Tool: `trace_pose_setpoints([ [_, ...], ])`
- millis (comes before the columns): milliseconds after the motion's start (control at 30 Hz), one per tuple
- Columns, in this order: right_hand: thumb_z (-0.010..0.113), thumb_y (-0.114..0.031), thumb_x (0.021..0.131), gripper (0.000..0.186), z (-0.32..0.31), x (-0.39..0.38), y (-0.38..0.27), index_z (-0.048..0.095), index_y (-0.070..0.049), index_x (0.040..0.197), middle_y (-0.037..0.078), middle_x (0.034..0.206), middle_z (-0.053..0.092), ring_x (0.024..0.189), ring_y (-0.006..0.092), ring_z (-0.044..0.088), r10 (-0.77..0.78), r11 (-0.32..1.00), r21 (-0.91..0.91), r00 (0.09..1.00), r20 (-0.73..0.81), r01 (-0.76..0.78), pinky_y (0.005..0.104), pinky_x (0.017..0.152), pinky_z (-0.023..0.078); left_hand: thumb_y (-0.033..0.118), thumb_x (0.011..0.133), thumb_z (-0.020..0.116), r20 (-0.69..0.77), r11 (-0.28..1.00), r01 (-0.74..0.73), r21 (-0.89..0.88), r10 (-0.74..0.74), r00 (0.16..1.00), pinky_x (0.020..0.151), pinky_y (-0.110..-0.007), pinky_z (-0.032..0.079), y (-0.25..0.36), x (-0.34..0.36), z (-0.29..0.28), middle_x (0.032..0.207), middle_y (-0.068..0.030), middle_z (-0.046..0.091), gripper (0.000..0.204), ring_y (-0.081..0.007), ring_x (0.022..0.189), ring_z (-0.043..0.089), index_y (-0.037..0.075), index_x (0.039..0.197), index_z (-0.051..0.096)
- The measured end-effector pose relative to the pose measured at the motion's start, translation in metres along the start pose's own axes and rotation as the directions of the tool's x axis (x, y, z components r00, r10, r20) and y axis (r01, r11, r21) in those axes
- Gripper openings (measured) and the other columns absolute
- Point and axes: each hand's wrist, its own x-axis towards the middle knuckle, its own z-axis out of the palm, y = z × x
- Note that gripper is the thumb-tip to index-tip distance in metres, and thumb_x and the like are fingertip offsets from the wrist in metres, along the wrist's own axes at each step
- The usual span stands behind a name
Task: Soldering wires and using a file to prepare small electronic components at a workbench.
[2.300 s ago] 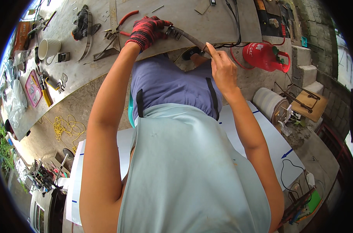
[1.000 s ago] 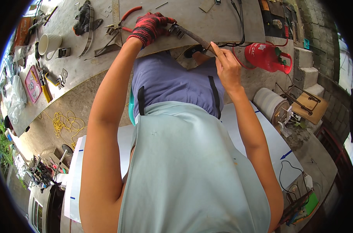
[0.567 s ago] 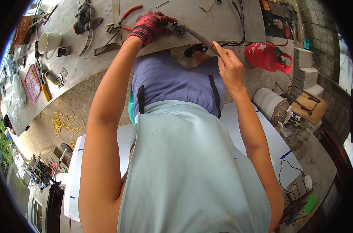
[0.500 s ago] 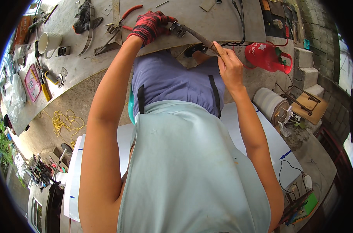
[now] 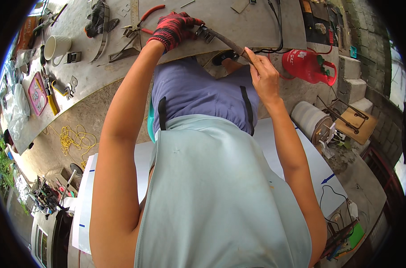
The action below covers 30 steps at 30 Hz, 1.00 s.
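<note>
My left hand [image 5: 172, 32], in a red and black knitted glove, is closed at the table's near edge on a small dark metal piece [image 5: 205, 35]. Fingers hide part of that piece. Bare, my right hand [image 5: 266, 75] wraps round the handle of a long dark file [image 5: 230, 43]. The file slants up and left from that hand, its far end lying against the metal piece. Just left of the glove are red-handled pliers [image 5: 152, 12] and a flat metal triangle frame [image 5: 124, 54].
A white mug [image 5: 57, 47], a dark glove [image 5: 95, 26], a pink tray [image 5: 37, 94] and a yellow-handled tool [image 5: 52, 103] lie on the grey table [image 5: 238, 29]. Black cables [image 5: 280, 27] hang over its edge. A red gas cylinder [image 5: 303, 66] stands to the right.
The file and the metal piece have shifted very slightly against each other. Both hands keep nearly the same place and grip.
</note>
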Motion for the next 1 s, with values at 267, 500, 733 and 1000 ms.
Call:
trace_pose_setpoints([
  [267, 0.069, 0.003, 0.087, 0.063, 0.006, -0.002, 0.003, 0.064, -0.025, 0.143, 0.008, 0.101, 0.068, 0.089, 0.0279, 0.069, -0.018, 0.999, -0.032, 1.0, -0.018, 0.018, 0.0411, 0.078, 0.057, 0.04, 0.081, 0.082, 0.098, 0.996, 0.073, 0.05, -0.078, 0.992, 0.104, -0.043, 0.048, 0.006, 0.006, -0.004, 0.127, 0.001, 0.068, 0.055, -0.0248, 0.123, 0.062, 0.045, 0.133, 0.067],
  [500, 0.068, 0.003, 0.088, 0.064, 0.002, 0.002, 0.001, 0.061, -0.025, 0.145, 0.008, 0.104, 0.067, 0.09, 0.0288, 0.069, 0.001, 0.998, -0.058, 0.999, 0.046, 0.001, 0.0422, 0.078, 0.057, 0.042, 0.082, 0.082, 0.117, 0.992, 0.085, 0.097, -0.096, 0.988, 0.104, -0.044, 0.049, 0.008, 0.005, -0.006, 0.13, 0.0018, 0.067, 0.056, -0.0241, 0.125, 0.061, 0.046, 0.135, 0.065],
  [733, 0.066, 0.003, 0.089, 0.062, -0.003, 0.005, -0.001, 0.06, -0.022, 0.146, 0.01, 0.104, 0.066, 0.09, 0.0294, 0.069, -0.032, 0.994, -0.097, 0.996, 0.083, 0.04, 0.0431, 0.078, 0.057, 0.038, 0.079, 0.084, 0.068, 0.989, 0.079, 0.126, -0.088, 0.994, 0.1, -0.041, 0.051, 0.01, 0.004, -0.005, 0.125, 0.0002, 0.07, 0.056, -0.0226, 0.118, 0.066, 0.044, 0.133, 0.068],
  [1000, 0.066, 0.003, 0.09, 0.063, 0.001, 0.001, 0.001, 0.06, -0.024, 0.146, 0.01, 0.102, 0.067, 0.089, 0.0299, 0.069, 0.017, 1.0, -0.006, 0.998, 0.057, -0.017, 0.0431, 0.078, 0.056, 0.036, 0.078, 0.085, 0.053, 0.998, 0.043, -0.039, -0.041, 0.998, 0.101, -0.039, 0.05, 0.005, 0.001, -0.006, 0.126, -0.0001, 0.07, 0.056, -0.0227, 0.117, 0.066, 0.042, 0.132, 0.069],
])
